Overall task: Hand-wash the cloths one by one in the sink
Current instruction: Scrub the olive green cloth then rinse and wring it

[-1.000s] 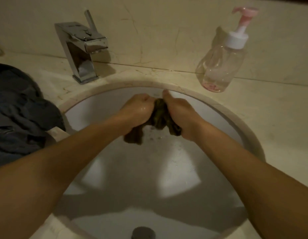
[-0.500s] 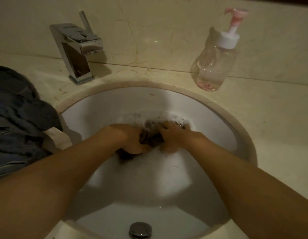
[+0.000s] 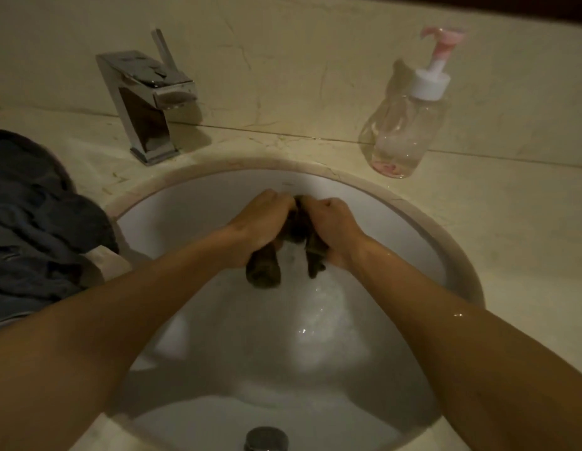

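Looking down, the biggest thing is the pale stone counter (image 3: 511, 222). Set into it is a round white sink (image 3: 397, 229) with bubbly water in the bottom. On the counter to the left lies a big heap of dark cloths (image 3: 32, 229), and its edge hangs a little over the sink rim. I think these are waiting for their turn. A shiny square tap (image 3: 146, 105) stands behind the sink on the left. No water runs from it. A clear soap bottle (image 3: 403, 131) with a pink pump stands behind the sink on the right.

Both arms reach into the bowl. The left hand (image 3: 260, 229) and the right hand (image 3: 335, 229) are side by side near the far wall of the sink. Each one is curled into a fist around the same small dark cloth (image 3: 263, 271). The cloth is bunched up between the fists, and its two ends hang down toward the water.

I think this cloth is soft and floppy. Full of water, it will feel heavier, and soap may make it slippery. So it is best to grab a fat bunch in each fist, near the middle, not a thin edge.

Smallest is the round metal plug (image 3: 266, 439) at the near edge of the bowl.
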Action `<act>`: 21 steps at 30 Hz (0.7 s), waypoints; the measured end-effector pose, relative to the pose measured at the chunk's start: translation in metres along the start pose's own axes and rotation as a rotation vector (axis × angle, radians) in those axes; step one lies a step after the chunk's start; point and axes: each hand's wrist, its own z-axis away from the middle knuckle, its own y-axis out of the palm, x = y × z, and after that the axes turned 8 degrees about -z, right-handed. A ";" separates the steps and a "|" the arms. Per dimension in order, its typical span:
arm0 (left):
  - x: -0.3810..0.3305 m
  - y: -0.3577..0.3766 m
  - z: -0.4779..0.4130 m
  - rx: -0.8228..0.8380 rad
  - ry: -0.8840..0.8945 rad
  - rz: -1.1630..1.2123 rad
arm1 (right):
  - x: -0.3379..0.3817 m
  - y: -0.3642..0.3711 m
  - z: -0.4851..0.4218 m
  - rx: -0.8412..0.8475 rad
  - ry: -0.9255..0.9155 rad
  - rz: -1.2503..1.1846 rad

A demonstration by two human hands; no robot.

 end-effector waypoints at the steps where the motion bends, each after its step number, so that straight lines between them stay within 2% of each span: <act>1: -0.005 -0.002 0.003 -0.077 0.020 0.043 | 0.003 0.003 0.007 0.011 -0.050 0.014; 4: -0.006 -0.010 0.007 -0.307 0.063 0.070 | 0.010 0.021 0.038 0.110 -0.164 -0.006; 6: -0.008 -0.016 0.011 -0.333 0.028 0.173 | 0.008 0.034 0.054 0.185 -0.149 -0.085; 8: -0.017 -0.010 0.020 -0.289 0.013 0.219 | 0.008 0.032 0.048 0.108 -0.170 -0.102; 10: -0.026 0.004 0.030 -0.217 0.087 0.118 | 0.011 0.017 0.031 -0.025 -0.155 -0.117; 12: -0.030 0.020 0.038 -0.146 0.168 -0.023 | 0.010 0.007 0.014 -0.100 -0.059 -0.209; 14: -0.027 0.019 0.037 -0.104 0.170 -0.068 | 0.003 0.011 0.013 -0.112 0.032 -0.280; 16: -0.019 0.005 0.024 -0.170 0.122 -0.073 | 0.004 0.025 0.032 -0.018 0.030 -0.251; 19: -0.017 -0.013 0.022 -0.223 -0.008 0.207 | 0.004 0.038 0.050 0.068 -0.107 -0.164; 21: -0.025 -0.003 0.035 -0.162 0.024 0.280 | 0.011 0.028 0.045 -0.010 -0.175 -0.165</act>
